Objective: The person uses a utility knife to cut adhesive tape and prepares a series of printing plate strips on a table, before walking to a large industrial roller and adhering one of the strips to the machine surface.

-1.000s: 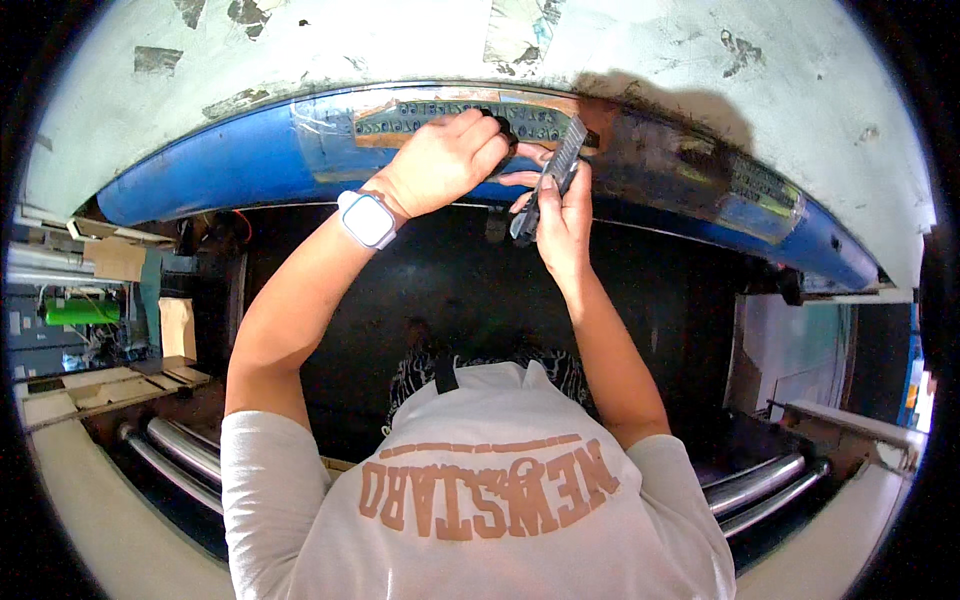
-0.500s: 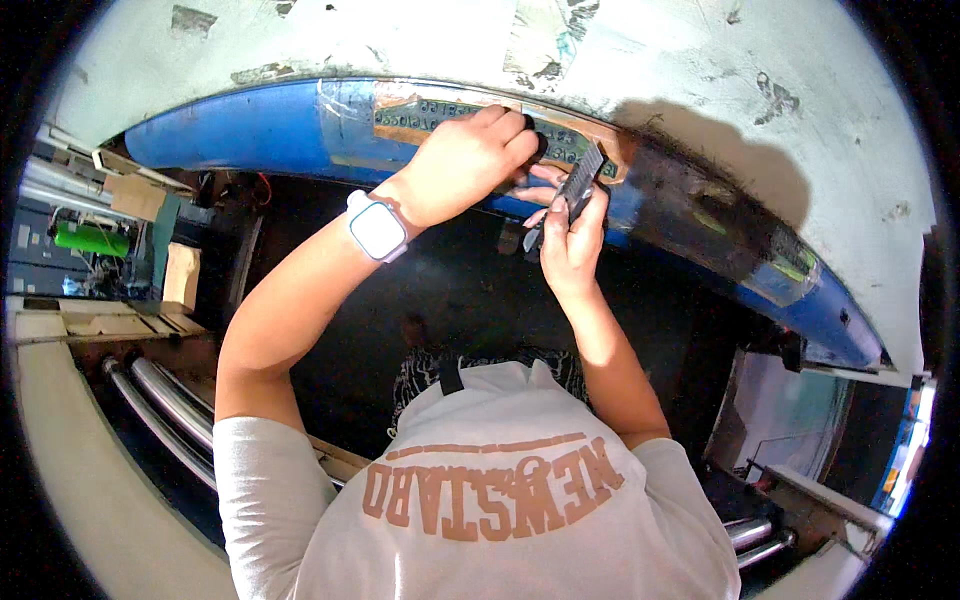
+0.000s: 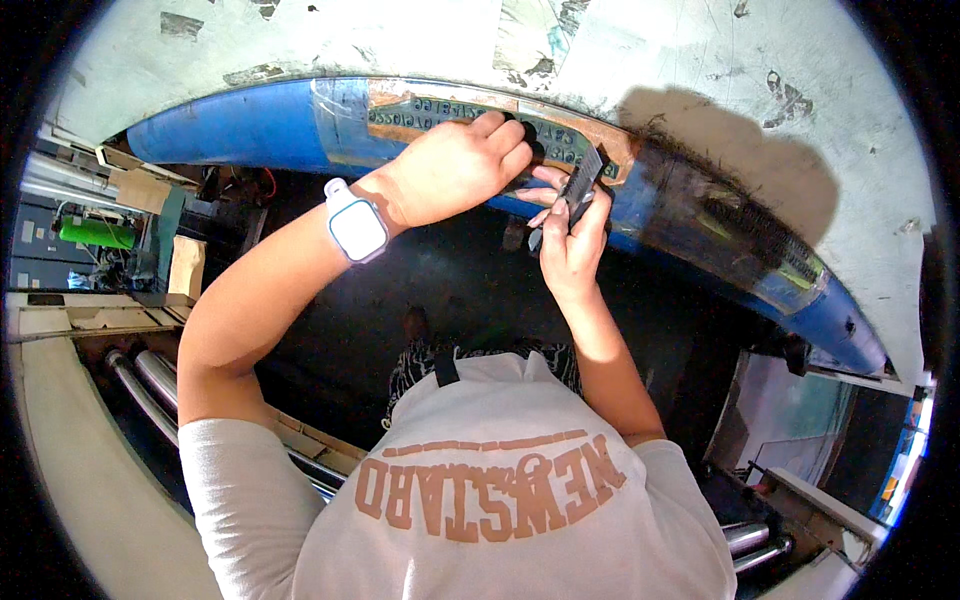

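My right hand [image 3: 575, 235] is closed round a dark snap-off utility knife [image 3: 580, 180], its segmented blade slanting up towards the blue edge. Just left of it, my left hand [image 3: 458, 168] is curled with its knuckles up over the patched part of the blue edge strip [image 3: 245, 125]. Whatever its fingertips pinch, if anything, is hidden beneath the hand. Under and beside both hands lies a brown-and-green patch [image 3: 395, 118] with handwritten marks, partly covered by the left hand. A pale smartwatch [image 3: 357, 228] sits on my left wrist.
Beyond the strip spreads a worn white surface [image 3: 390, 40] with dark scuffs and a shadow at right. A dark, worn stretch [image 3: 700, 205] covers the strip's right part. Metal rollers [image 3: 145, 385] lie at lower left; a green cylinder [image 3: 97, 232] stands at far left.
My left forearm and elbow have swung outward to the left, and the left hand has shifted slightly left and down. My right hand keeps hold of the knife, nearly in place.
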